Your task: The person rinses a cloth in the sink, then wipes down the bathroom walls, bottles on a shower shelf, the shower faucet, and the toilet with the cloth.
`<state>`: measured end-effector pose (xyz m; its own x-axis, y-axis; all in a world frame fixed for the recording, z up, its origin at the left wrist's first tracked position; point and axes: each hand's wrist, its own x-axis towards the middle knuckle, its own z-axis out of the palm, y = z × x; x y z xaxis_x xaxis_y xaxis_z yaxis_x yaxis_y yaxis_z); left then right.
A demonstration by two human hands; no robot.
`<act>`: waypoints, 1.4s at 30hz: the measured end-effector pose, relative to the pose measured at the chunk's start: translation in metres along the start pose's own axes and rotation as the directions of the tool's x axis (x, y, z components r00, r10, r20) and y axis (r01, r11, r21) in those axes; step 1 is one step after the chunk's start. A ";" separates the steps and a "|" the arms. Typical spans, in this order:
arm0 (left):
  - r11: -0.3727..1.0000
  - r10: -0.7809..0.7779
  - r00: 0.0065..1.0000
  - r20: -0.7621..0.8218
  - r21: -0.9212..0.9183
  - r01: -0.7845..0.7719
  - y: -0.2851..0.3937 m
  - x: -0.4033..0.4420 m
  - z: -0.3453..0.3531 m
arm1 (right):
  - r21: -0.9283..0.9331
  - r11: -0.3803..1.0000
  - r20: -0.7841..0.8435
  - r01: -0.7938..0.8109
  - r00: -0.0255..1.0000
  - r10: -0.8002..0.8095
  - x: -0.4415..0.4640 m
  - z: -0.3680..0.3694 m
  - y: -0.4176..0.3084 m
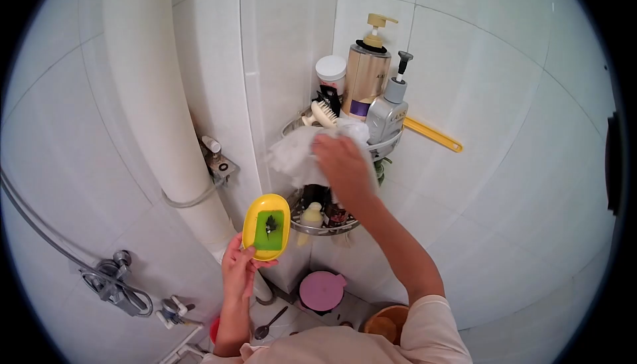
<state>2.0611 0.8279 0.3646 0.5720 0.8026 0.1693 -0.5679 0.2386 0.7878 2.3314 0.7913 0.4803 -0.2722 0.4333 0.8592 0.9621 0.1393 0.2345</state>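
- Smooth, pale tiled wall (497,98), right of frame; curved metal shelf (325,232), centre
- Oval yellow dish (268,202) with flat green pad (265,241), below centre, pinched by the left hand's (239,268) fingers
- Crumpled white cloth (292,155), mid-frame, bunched in the right hand's (342,161) fingers

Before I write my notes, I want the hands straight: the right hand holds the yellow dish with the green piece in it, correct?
Not the right hand: the head view shows the left hand holding the yellow dish. The green piece is in it.
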 end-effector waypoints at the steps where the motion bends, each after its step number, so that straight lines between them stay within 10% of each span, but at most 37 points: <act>1: 1.000 0.006 1.000 0.004 -0.001 -0.006 -0.001 -0.001 0.001 | 0.027 1.000 -0.027 -0.016 1.000 0.017 -0.008 -0.015 0.007; 9: 0.998 -0.024 0.992 0.123 0.055 0.017 0.011 0.034 0.059 | 0.278 0.893 -0.272 -0.353 0.863 0.426 -0.080 -0.112 0.009; 22: 0.986 0.147 0.989 0.016 0.081 -0.148 -0.017 0.095 0.126 | 0.575 0.416 -0.098 -0.704 0.446 0.890 -0.196 -0.156 0.015; 25: 0.950 0.238 0.971 0.035 0.199 -0.241 -0.022 0.113 0.125 | 0.318 0.599 -0.002 -0.735 0.632 0.775 -0.222 -0.144 0.022; 28: 0.957 0.261 0.965 -0.017 0.136 -0.256 -0.022 0.118 0.132 | 0.120 0.606 0.624 -0.787 0.534 0.570 -0.203 -0.149 0.017; 34: 0.925 0.317 0.948 -0.005 0.223 -0.308 -0.021 0.126 0.131 | 0.297 0.245 0.519 -0.923 0.371 0.770 -0.199 -0.146 0.014; 42: 0.984 0.079 0.996 0.050 0.159 -0.086 -0.033 0.109 0.150 | 0.315 0.348 0.510 -0.883 0.466 0.722 -0.205 -0.122 -0.009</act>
<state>2.2313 0.8250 0.4459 0.5543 0.7907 0.2601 -0.5135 0.0790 0.8544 2.3813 0.5924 0.3575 0.5589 0.7572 0.3380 0.5692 -0.0539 -0.8204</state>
